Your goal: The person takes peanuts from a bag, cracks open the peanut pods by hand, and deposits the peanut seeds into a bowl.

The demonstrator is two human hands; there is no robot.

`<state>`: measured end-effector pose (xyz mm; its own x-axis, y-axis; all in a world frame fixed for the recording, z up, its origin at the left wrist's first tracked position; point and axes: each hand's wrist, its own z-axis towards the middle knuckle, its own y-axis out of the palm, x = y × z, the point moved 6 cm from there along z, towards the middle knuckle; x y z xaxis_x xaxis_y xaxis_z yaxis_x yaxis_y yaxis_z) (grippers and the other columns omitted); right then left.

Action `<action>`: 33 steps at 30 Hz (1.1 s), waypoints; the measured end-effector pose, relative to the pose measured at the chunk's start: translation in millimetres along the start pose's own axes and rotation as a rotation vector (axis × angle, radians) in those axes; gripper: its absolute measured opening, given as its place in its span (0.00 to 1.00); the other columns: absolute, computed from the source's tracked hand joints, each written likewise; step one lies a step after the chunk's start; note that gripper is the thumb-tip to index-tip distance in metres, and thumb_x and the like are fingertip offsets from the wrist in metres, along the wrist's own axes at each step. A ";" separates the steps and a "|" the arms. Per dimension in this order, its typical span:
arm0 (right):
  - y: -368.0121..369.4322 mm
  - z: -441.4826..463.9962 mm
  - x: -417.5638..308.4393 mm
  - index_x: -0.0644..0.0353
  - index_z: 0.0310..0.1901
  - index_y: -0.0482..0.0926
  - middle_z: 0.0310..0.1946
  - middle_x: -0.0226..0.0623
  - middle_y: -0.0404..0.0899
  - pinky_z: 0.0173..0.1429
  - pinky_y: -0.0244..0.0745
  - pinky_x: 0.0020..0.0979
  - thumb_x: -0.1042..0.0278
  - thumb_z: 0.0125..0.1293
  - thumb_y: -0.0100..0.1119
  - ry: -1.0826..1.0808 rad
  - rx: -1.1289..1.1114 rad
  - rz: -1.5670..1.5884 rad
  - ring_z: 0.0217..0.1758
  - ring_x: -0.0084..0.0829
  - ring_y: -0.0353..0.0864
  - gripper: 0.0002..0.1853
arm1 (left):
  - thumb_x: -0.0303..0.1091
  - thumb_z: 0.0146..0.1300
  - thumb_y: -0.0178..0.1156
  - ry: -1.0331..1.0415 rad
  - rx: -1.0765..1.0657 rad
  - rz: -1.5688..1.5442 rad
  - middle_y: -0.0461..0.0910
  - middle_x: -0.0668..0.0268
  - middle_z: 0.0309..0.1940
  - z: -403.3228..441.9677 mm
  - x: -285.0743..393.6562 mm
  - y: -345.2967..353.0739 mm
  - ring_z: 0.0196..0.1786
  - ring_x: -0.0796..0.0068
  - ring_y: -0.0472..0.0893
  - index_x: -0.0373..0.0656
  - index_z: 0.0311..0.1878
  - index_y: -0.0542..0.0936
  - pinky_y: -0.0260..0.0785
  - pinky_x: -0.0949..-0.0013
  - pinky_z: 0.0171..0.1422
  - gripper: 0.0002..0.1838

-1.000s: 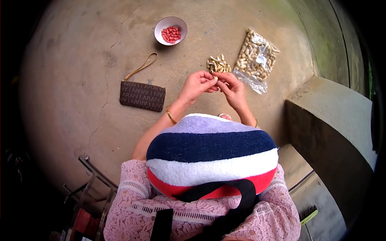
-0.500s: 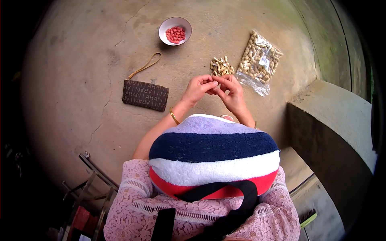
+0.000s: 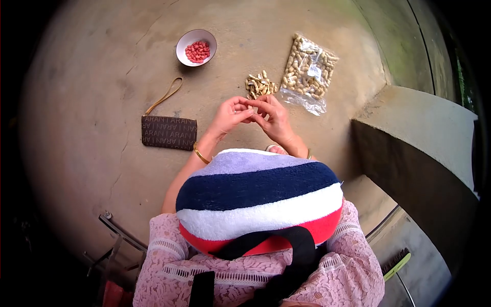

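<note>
My left hand (image 3: 228, 116) and my right hand (image 3: 273, 118) meet at the fingertips, both closed in a pinch. A small pale thing, probably a peanut, shows between them, mostly hidden by the fingers. Just beyond the fingertips lies a small pile of peanut shells (image 3: 261, 84) on the floor. To its right is a clear plastic bag of unshelled peanuts (image 3: 308, 69). A white bowl (image 3: 182, 47) with a dark rim stands further off to the left, holding red peanut kernels (image 3: 197, 52).
A dark patterned pouch (image 3: 169, 132) with a tan strap lies on the concrete floor at the left. A striped cushion (image 3: 261, 189) rests on my lap. A low concrete wall (image 3: 419, 138) curves along the right, with a green brush (image 3: 397, 265) below it. A metal frame (image 3: 121, 230) stands lower left.
The view has shifted, so the floor objects appear further left. Both hands stay together at the fingertips, and the pale thing between them is now less visible than a second ago.
</note>
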<state>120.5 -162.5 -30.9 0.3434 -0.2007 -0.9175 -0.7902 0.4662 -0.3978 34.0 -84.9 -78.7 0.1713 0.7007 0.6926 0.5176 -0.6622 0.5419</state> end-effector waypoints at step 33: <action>1.0 -3.2 -10.0 0.63 0.38 0.77 0.24 0.35 0.78 0.32 0.74 0.21 0.77 0.46 0.64 0.077 0.013 -0.015 0.26 0.21 0.78 0.14 | 0.25 0.53 0.58 0.063 -0.021 0.135 0.76 0.67 0.26 -0.2 4.4 -3.0 0.29 0.82 0.75 0.36 0.32 0.74 0.71 0.79 0.35 0.05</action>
<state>114.7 -162.8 -22.1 0.3146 -0.2728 -0.9092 -0.7784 0.4740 -0.4116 33.0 -80.0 -77.1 0.1844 0.5875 0.7879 0.4754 -0.7550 0.4517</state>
